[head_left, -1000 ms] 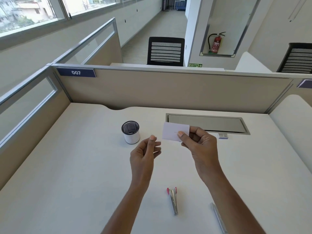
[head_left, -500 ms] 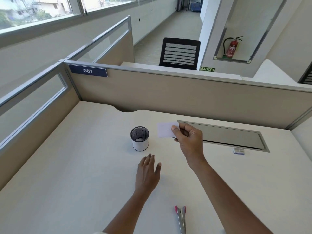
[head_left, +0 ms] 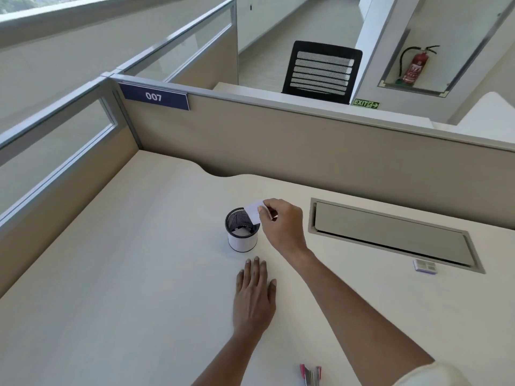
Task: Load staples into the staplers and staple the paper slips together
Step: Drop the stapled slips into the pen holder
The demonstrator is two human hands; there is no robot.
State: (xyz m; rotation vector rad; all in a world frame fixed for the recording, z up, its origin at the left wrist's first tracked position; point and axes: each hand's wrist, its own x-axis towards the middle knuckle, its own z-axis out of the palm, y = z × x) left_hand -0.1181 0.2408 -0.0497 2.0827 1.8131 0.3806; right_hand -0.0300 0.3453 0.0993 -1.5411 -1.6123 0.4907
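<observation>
So the paper slip (head_left: 254,209) is pinched at its right end between the thumb and fingers (head_left: 264,213) of the right hand (head_left: 281,225). Its free end tilts down over the mouth of the little mesh cup (head_left: 242,239); can't tell if it touches the rim. That arm reaches forward across the table (head_left: 125,274), wrist bent down. The left hand (head_left: 255,298) lies palm-down on the table just in front of the cup, fingers straight and close together, holding nothing. The stapler (head_left: 310,375) with the pink ends sits at the near edge of the view, well apart from both hands. A small box (head_left: 425,266) lies just beside the cable hatch (head_left: 390,232) on the right.
</observation>
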